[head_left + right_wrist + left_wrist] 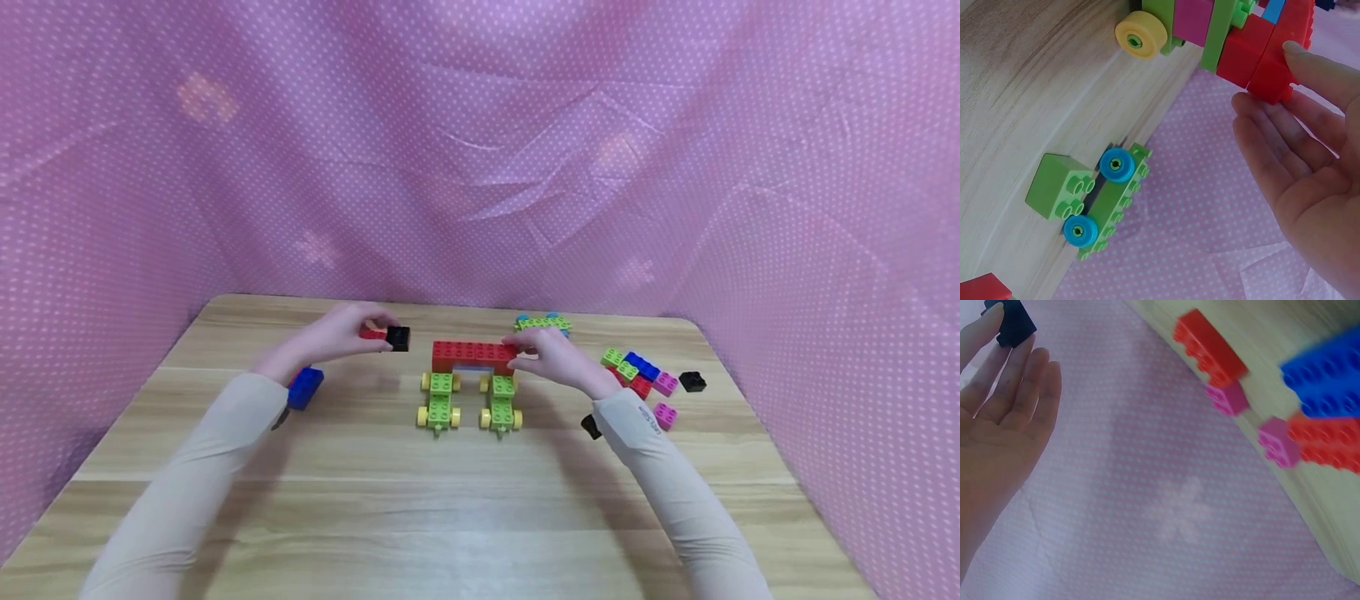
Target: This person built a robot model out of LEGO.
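Note:
My left hand (341,335) pinches a small black brick (398,338) between thumb and fingertips, up in the air left of a wheeled build. The build has two green wheeled bases (439,402) with yellow wheels (1141,34), bridged by red bricks (472,353). At the bridge's right end, my right hand (553,360) grips a red brick (1270,74) between thumb and fingers. A pink brick (1192,20) shows lower in the build in the right wrist view. Under the red bridge, a strip of blue is partly hidden.
Behind the right hand stands a green wheeled base (546,322) with blue wheels. Loose green, blue, red and pink bricks (665,383) lie at the right, with black pieces (692,382) nearby. On the left are a blue brick (306,388) and red bricks (1210,347).

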Tool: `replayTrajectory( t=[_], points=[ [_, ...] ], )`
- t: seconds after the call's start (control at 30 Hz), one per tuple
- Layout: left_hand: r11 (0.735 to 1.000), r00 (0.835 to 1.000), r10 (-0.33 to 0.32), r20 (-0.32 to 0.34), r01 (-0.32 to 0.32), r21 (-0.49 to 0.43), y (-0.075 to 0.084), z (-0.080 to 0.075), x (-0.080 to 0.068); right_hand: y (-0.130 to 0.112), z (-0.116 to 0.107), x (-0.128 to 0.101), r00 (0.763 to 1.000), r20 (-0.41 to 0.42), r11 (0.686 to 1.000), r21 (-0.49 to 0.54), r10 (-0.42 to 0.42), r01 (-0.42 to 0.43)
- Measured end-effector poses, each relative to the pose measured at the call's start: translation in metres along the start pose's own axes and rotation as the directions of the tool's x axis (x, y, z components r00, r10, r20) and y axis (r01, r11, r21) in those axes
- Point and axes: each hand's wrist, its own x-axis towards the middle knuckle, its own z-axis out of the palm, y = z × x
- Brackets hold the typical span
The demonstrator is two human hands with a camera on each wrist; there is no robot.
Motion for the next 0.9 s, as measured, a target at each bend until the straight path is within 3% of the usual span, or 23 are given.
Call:
replayTrajectory(
  t=[0.23,0.4,0.9],
  points=[
    [1.000,0.999,0.013,-0.031,-0.014,-0.018,0.013,0.012,0.014,0.004,-0.001,-0.004,0.999,-0.034,1.000,0.013,0.002,-0.002],
    [0.996,1.000,-0.002,-0.017,0.000,-0.086,0.016,0.017,0.020,0.004,-0.001,-0.006,0.999,-0.044,1.000,0.027,0.005,-0.004],
    [0.987,1.000,0.009,-0.013,-0.011,-0.158,0.013,0.028,0.025,0.005,0.001,-0.006,0.999,-0.054,1.000,0.004,-0.007,0.008]
  ],
)
